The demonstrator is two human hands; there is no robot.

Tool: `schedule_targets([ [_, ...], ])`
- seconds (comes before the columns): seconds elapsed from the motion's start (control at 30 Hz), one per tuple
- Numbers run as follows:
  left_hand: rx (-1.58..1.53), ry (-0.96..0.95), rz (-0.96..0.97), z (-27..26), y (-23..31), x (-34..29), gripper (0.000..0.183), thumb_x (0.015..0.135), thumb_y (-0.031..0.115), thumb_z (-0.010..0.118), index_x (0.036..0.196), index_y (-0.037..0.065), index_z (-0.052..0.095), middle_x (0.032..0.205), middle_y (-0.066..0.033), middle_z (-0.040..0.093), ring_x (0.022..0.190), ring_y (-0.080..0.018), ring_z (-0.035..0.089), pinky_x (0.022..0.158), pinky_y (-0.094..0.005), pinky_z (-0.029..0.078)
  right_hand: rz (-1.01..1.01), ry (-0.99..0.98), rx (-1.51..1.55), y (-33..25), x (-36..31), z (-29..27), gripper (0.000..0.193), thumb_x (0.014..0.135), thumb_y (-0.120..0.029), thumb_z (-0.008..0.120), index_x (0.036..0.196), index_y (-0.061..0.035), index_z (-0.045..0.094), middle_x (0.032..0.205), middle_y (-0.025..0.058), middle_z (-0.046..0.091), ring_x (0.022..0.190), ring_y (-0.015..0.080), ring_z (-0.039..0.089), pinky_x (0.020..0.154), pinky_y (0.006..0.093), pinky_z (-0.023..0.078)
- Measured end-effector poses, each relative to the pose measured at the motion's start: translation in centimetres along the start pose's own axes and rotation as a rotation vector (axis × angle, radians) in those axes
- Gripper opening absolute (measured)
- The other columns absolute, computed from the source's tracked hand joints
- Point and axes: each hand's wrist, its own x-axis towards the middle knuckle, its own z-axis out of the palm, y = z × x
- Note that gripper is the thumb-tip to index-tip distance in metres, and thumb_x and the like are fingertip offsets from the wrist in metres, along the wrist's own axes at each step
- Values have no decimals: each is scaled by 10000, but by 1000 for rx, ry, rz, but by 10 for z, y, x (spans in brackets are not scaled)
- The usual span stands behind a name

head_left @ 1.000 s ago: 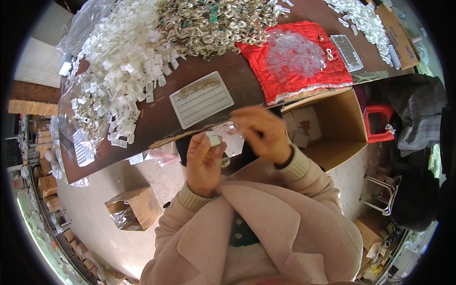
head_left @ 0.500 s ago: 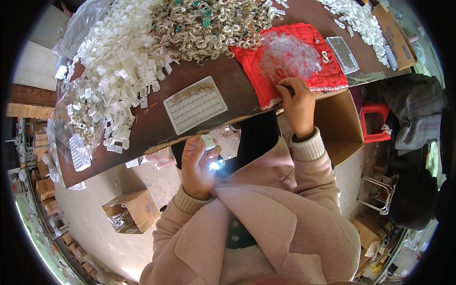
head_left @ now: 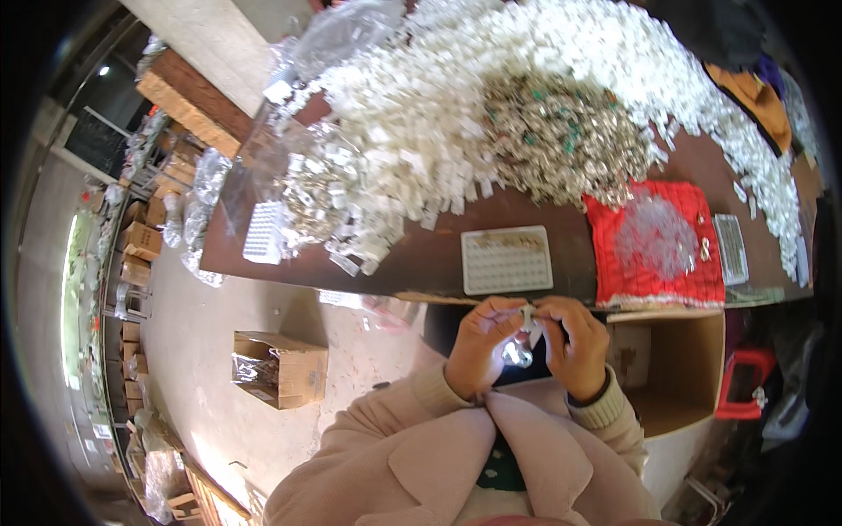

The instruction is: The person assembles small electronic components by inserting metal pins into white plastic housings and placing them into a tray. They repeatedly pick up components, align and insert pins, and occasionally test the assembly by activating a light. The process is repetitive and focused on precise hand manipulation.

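In front of my chest, just off the table's near edge, both hands have come together. My left hand (head_left: 478, 349) is closed, thumb and fingers pinching a small white plastic piece (head_left: 528, 317). Close against that piece, the fingertips of my right hand (head_left: 577, 349) are pressed together; what they hold is too small to make out. Below the fingertips hangs a bright, shiny thing (head_left: 517, 353) whose glare hides its shape. A red quilted cloth (head_left: 610, 237) on the table bears a heap of clear plastic pieces (head_left: 656, 238). Left of it lies a white dimpled tray (head_left: 507, 273) with small brownish round pieces along its far side.
Large heaps of white plastic pieces (head_left: 399, 158) and metallic looped pieces (head_left: 570, 140) cover the table's far part. Another tray (head_left: 731, 250) lies right of the cloth. An open cardboard box (head_left: 675, 377) stands under the edge at right, near a red stool (head_left: 747, 383). A smaller box (head_left: 303, 373) sits on the floor.
My right hand has left the clear pieces on the red cloth and joined my left hand at the white piece. The view has swung left, so the table appears further right.
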Motion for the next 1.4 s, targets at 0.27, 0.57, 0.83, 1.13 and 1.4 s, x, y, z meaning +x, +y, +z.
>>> schedule_targets([
  [0.27,135,-97,169,-14,8,-5,169,934,53,668,1094,12,633,1008,-68,680,829,-115,626,727,-260,514,51,-82,60,-2,1,-1,129,817,-6,734,943,-29,715,949,142,722,833,296,704,711,342,556],
  [0.57,-72,-110,-67,-23,14,-12,164,921,64,657,1075,7,647,928,-100,680,769,-142,599,720,-282,485,234,-208,326,-2,-10,-3,135,794,93,725,897,9,707,920,111,721,840,169,688,767,281,541],
  [0.83,-24,-39,-81,-30,18,-13,156,897,38,673,1046,7,637,970,-102,685,836,-162,651,738,-273,521,216,-228,272,-3,-4,2,141,789,65,745,903,3,690,920,110,720,836,184,697,749,295,549],
  [1.13,-170,-73,-126,-35,26,6,276,975,143,563,1218,14,556,1067,-123,637,908,-208,619,777,-321,510,8,-142,-207,46,57,6,177,822,-51,707,997,-59,682,887,115,670,749,324,670,640,382,533],
  [1.4,-277,-95,-210,-46,34,12,232,953,178,569,1152,58,574,1060,-121,579,692,-148,471,592,-276,379,-225,-257,-904,112,102,28,291,823,-49,585,1076,-157,680,793,44,610,689,263,659,569,381,511],
])
